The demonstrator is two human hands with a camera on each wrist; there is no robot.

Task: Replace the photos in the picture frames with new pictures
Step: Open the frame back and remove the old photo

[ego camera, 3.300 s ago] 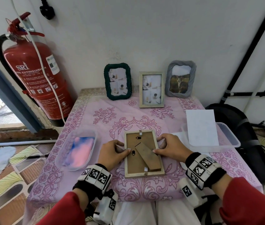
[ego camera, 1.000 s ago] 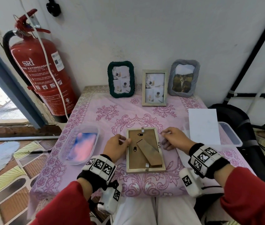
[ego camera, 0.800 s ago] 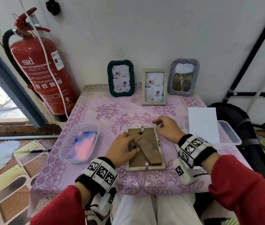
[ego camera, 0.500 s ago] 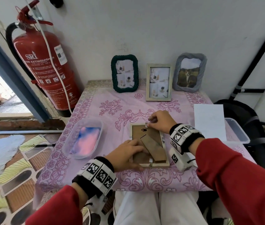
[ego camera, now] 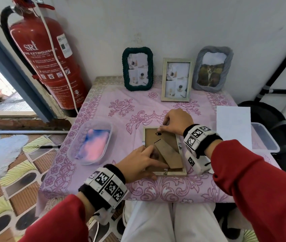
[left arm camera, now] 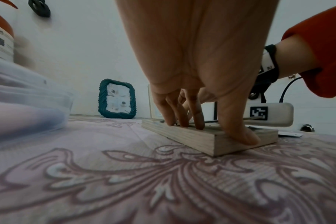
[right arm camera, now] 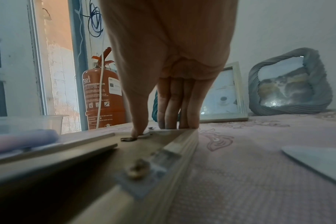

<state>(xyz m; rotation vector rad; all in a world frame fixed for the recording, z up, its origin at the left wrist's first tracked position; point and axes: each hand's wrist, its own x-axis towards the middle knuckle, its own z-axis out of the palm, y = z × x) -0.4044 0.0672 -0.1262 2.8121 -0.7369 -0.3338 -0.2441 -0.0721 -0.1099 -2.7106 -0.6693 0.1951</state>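
Wooden frame point(ego camera: 163, 151) (face down): left hand point(ego camera: 138, 163) presses flat, right hand point(ego camera: 177, 120) pinches its top edge.

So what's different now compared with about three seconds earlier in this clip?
The right hand left the frame's right edge and went to its far edge, thumb at the top clip. The left hand slid from the left edge onto the backing board, fingers pressing it. The face-down frame stayed flat on the cloth; the three standing frames, the tub and the white sheet did not move.
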